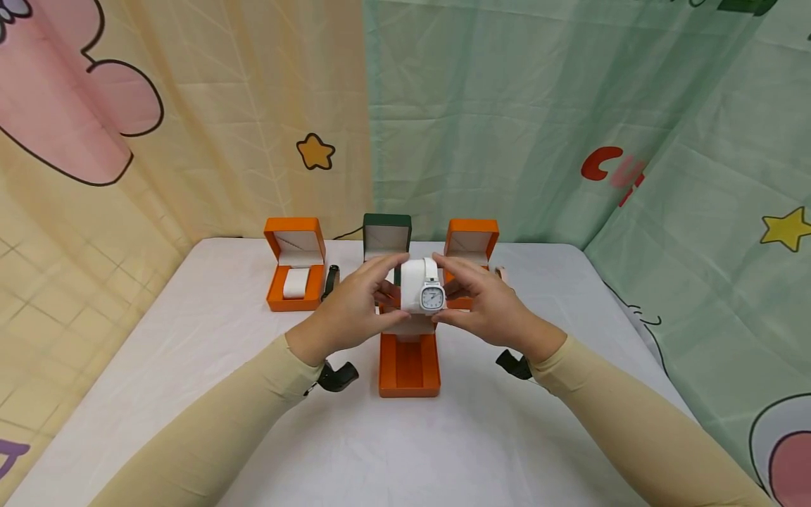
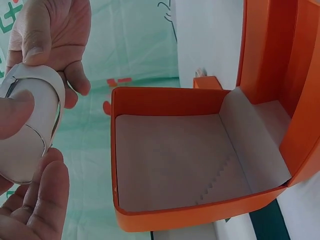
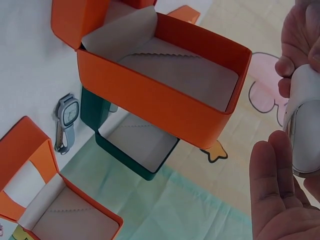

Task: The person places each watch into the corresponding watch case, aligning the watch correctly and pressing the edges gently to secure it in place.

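A white wristwatch (image 1: 433, 297) with a square-cornered face is wrapped round a white watch cushion (image 1: 411, 285), held up in the air above the table. My left hand (image 1: 355, 303) holds the cushion's left end between thumb and fingers. At the other end, my right hand (image 1: 491, 306) grips the watch and cushion, thumb below and fingertips above in the head view. Beneath them stands an orange watch box (image 1: 409, 391), its lid raised and its compartment bare. Its pale-lined lid (image 2: 170, 220) fills much of the left wrist view.
Behind stand an opened orange box (image 1: 277, 296) with a white cushion, an opened green box (image 1: 387, 220), and another orange box (image 1: 472, 225). A dark watch (image 1: 331, 280) lies beside the left box. A grey-blue watch (image 3: 67, 120) shows in the right wrist view. Curtains hang behind the table.
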Tool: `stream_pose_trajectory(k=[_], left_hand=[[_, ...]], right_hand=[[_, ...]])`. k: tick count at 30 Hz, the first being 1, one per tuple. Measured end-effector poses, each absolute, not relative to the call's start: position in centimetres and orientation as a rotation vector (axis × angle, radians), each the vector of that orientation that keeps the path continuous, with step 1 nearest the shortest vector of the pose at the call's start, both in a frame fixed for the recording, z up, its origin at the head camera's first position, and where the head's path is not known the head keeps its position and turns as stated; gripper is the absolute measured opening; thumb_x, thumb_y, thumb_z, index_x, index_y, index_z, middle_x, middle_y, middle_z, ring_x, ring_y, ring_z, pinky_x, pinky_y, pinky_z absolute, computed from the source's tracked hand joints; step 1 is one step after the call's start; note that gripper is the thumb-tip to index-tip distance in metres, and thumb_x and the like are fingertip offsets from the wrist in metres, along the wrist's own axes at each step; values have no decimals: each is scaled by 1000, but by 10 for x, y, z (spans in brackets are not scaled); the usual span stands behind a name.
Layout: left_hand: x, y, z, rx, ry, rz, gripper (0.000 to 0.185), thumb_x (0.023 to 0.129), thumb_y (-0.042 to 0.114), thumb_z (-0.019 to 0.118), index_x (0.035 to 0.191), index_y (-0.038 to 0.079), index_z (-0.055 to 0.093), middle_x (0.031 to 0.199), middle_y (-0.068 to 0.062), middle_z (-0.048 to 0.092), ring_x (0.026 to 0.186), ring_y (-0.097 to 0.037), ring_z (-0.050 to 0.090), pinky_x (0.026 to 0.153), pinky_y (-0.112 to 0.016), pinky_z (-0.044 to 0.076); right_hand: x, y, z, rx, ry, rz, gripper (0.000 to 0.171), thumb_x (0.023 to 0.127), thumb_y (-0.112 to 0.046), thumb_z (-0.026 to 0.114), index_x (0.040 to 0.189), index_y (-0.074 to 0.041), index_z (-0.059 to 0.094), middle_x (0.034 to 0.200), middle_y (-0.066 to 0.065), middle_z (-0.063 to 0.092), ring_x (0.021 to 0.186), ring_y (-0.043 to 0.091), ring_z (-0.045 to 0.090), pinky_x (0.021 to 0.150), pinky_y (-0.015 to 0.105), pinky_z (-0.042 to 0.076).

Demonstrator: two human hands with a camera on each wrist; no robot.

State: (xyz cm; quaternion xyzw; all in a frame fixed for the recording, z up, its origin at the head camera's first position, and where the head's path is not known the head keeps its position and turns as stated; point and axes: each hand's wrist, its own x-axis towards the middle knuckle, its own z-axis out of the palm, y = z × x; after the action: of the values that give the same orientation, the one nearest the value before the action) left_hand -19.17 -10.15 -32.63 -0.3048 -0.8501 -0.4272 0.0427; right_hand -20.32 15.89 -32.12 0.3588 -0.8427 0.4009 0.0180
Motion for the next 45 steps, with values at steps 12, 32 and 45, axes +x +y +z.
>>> stream_pose_trajectory(k=[12,32,45], left_hand=[[-191,-101,-327,-945,-2579,-1310,86,88,5,85,160,6,39,151,-13,52,105,-23,71,89,-41,65],[-191,-99,-327,-928,-2581,-1330,87,87,7,86,161,7,39,156,-12,49,105,-22,73,89,-39,65],[-191,-100,-328,-937,-2594,-1309,86,88,7,85,161,8,39,157,-11,49,105,-21,72,90,-39,64]], right_hand=[[-202,158,-321,1112,-2610,1196,90,86,-6,86,163,-9,39,149,12,56,110,23,73,98,43,61],[-202,157,-321,1102,-2620,1219,91,85,-7,87,162,-8,39,142,11,60,108,21,73,99,41,61],[-204,159,-323,1133,-2598,1232,91,85,-6,87,162,-8,39,136,10,64,106,21,72,98,40,61]])
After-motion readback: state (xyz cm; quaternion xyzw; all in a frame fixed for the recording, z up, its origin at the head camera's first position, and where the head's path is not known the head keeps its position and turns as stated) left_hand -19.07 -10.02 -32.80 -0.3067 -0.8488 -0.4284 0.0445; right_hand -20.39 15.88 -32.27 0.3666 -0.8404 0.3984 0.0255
